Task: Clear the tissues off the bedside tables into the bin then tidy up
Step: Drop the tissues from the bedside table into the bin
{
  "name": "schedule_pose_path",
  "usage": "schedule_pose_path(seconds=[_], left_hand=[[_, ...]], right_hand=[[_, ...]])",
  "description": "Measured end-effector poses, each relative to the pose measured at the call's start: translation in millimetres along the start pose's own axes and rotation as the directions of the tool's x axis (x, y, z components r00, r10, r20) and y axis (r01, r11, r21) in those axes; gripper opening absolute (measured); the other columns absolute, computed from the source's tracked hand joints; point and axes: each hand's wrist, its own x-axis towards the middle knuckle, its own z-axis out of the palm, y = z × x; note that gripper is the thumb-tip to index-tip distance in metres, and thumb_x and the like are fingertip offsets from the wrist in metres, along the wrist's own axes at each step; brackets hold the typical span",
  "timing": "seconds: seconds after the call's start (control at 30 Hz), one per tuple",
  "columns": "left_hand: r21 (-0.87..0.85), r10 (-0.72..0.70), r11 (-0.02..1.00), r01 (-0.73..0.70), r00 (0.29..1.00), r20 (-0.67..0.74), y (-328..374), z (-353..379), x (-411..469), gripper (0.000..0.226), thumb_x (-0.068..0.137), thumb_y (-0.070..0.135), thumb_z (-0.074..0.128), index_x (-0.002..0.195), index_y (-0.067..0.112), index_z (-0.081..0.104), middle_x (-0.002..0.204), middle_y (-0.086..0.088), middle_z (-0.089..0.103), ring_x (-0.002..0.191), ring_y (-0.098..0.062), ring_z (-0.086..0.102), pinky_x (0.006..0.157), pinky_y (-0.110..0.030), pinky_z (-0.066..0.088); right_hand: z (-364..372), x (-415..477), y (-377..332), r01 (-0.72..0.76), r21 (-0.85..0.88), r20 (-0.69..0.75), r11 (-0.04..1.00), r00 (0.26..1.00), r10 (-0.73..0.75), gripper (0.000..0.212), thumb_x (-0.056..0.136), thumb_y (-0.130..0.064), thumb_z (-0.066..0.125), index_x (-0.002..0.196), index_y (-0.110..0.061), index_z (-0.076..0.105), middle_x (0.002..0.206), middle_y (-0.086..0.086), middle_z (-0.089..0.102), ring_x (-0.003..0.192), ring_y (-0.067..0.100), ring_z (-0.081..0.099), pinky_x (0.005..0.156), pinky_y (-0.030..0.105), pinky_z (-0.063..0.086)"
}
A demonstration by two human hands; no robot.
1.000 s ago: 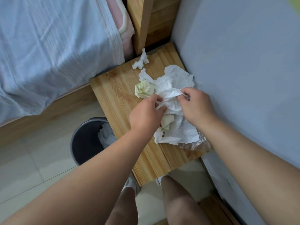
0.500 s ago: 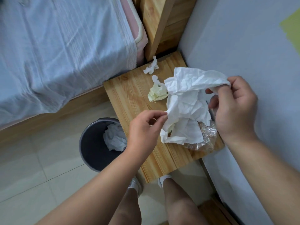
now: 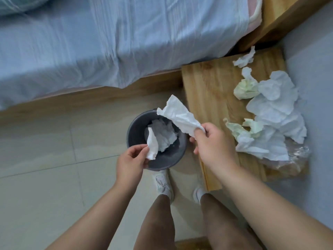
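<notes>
We are standing over the bin [image 3: 134, 130], a dark round one on the tiled floor [image 3: 45, 141] just beside the wooden bedside table [image 3: 207, 87], and we are holding a tissue in each hand above it. Our left hand [image 3: 131, 160] is pinching a small white scrap [image 3: 152, 145] between thumb and fingertips, and the scrap is hanging over the bin's near side. Our right hand [image 3: 210, 143] is gripping a larger crumpled tissue [image 3: 180, 118] by one end, fingers curled round it, while the free end is sticking up over the bin's far rim. Inside the bin a white wad [image 3: 164, 134] is already lying.

On the table more paper is still lying. A heap of white sheets [image 3: 275, 112] is spreading along the wall side. A pale green wad [image 3: 246, 87] is touching its back edge and a second green piece [image 3: 252, 127] is tucked against its front. A small white twist [image 3: 245, 59] is sitting apart near the back corner. Clear plastic wrap [image 3: 297, 157] is poking out from under the heap at the front corner.

The bed's blue sheet [image 3: 108, 42] is filling the top of the view, and our feet in white socks [image 3: 163, 183] are planted just beside the bin.
</notes>
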Motion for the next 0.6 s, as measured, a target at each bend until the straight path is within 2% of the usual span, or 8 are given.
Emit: schedule_pose_path(seconds=[0.07, 0.17, 0.3, 0.4, 0.47, 0.53, 0.6], left_hand=[[0.039, -0.029, 0.999, 0.030, 0.999, -0.021, -19.3, -10.1, 16.3, 0.012, 0.097, 0.021, 0.073, 0.092, 0.030, 0.081, 0.074, 0.013, 0.079, 0.056, 0.002, 0.066, 0.054, -0.021, 0.053], [0.072, -0.077, 0.994, 0.078, 0.997, -0.021, -43.4, -16.6, 38.1, 0.013, 0.097, 0.018, 0.072, 0.092, 0.026, 0.081, 0.062, 0.017, 0.073, 0.049, 0.005, 0.059, 0.047, -0.010, 0.043], [0.130, -0.140, 0.982, 0.134, 0.990, 0.035, -59.2, -11.4, 54.2, 0.016, 0.096, 0.014, 0.071, 0.110, 0.019, 0.077, 0.087, 0.002, 0.077, 0.050, 0.003, 0.059, 0.046, -0.011, 0.043], [0.160, -0.146, 0.978, 0.133, 0.987, 0.071, -60.7, -5.6, 56.3, 0.021, 0.095, 0.017, 0.071, 0.115, 0.021, 0.074, 0.097, -0.004, 0.078, 0.065, -0.008, 0.064, 0.052, -0.017, 0.045], [0.170, -0.153, 0.976, 0.137, 0.985, 0.083, -57.6, -1.1, 55.1, 0.023, 0.096, 0.020, 0.070, 0.119, 0.021, 0.073, 0.101, -0.005, 0.078, 0.073, -0.014, 0.065, 0.058, -0.024, 0.045], [0.172, -0.151, 0.976, 0.137, 0.986, 0.073, -52.4, 2.8, 51.0, 0.022, 0.098, 0.022, 0.069, 0.120, 0.021, 0.073, 0.101, 0.000, 0.077, 0.073, -0.011, 0.067, 0.057, -0.023, 0.045], [0.180, -0.117, 0.978, 0.103, 0.991, 0.070, -41.5, 9.8, 45.3, 0.019, 0.100, 0.024, 0.066, 0.117, 0.021, 0.074, 0.097, 0.002, 0.077, 0.061, -0.002, 0.066, 0.050, -0.017, 0.046]], right_hand=[[38.0, 5.6, 11.1, -0.080, 0.002, 0.068, 0.997, 0.994, 0.080, 0.023, 0.096, -0.029, 0.048, 0.087, -0.014, 0.063, 0.087, 0.009, 0.074, 0.066, 0.025, 0.061, 0.060, 0.034, 0.046], [80.4, 16.2, 28.4, -0.125, -0.079, 0.117, 0.989, 0.984, 0.134, 0.025, 0.095, -0.027, 0.046, 0.090, -0.006, 0.059, 0.093, 0.017, 0.071, 0.075, 0.035, 0.065, 0.068, 0.046, 0.054], [106.7, 28.4, 48.2, -0.161, -0.238, 0.198, 0.958, 0.958, 0.210, 0.024, 0.096, -0.032, 0.048, 0.084, -0.016, 0.061, 0.089, 0.007, 0.072, 0.083, 0.034, 0.072, 0.074, 0.044, 0.058], [106.4, 30.0, 57.9, -0.164, -0.262, 0.207, 0.951, 0.953, 0.221, 0.020, 0.097, -0.037, 0.051, 0.103, -0.021, 0.062, 0.094, 0.002, 0.073, 0.085, 0.030, 0.073, 0.082, 0.047, 0.062], [97.6, 28.5, 58.2, -0.163, -0.274, 0.219, 0.948, 0.949, 0.226, 0.029, 0.097, -0.040, 0.050, 0.120, -0.026, 0.062, 0.103, -0.001, 0.073, 0.090, 0.028, 0.073, 0.084, 0.045, 0.062], [86.0, 24.3, 55.9, -0.143, -0.268, 0.243, 0.953, 0.947, 0.210, 0.024, 0.097, -0.041, 0.051, 0.113, -0.029, 0.065, 0.104, -0.005, 0.073, 0.091, 0.024, 0.072, 0.086, 0.045, 0.061], [70.1, 19.1, 49.8, -0.114, -0.211, 0.265, 0.971, 0.950, 0.168, 0.018, 0.098, -0.038, 0.052, 0.098, -0.030, 0.068, 0.096, -0.008, 0.075, 0.079, 0.015, 0.071, 0.078, 0.040, 0.061]])
